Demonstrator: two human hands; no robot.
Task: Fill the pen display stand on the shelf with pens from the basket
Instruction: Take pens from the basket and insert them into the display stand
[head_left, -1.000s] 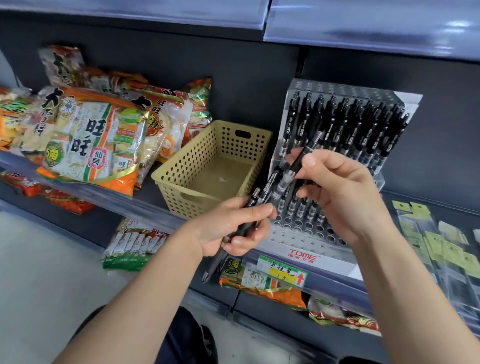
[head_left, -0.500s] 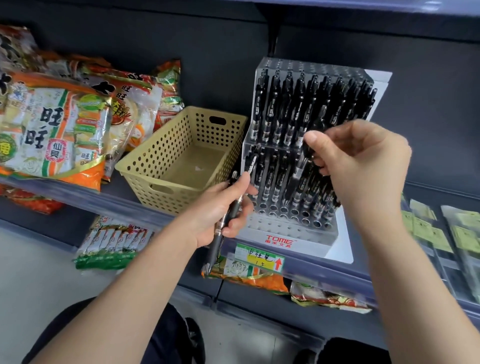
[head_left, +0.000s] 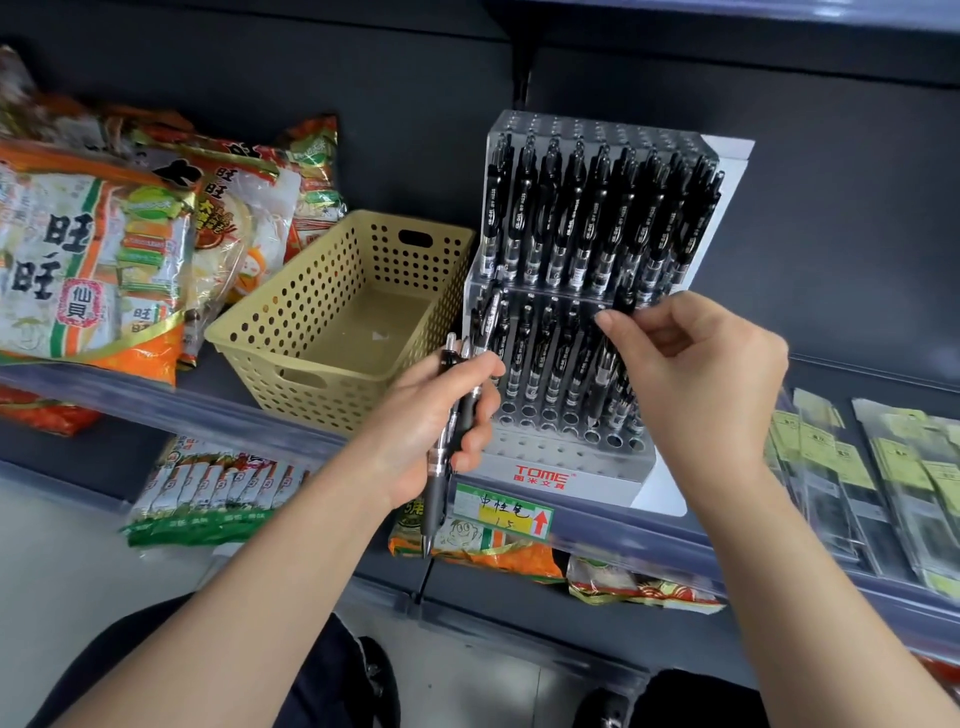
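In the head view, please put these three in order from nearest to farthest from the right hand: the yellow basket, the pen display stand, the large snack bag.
1. The pen display stand: directly at the right hand, which pinches a pen in its lower tier.
2. The yellow basket: left of the stand, beside it.
3. The large snack bag: farthest left.

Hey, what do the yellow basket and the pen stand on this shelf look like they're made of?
The basket looks like moulded plastic, matt pale yellow: thin walls with even rows of holes and cut-out handles. The pen stand seems to be clear acrylic or a similar hard plastic, glossy: the pens show through its tiers, and its edges catch the light.
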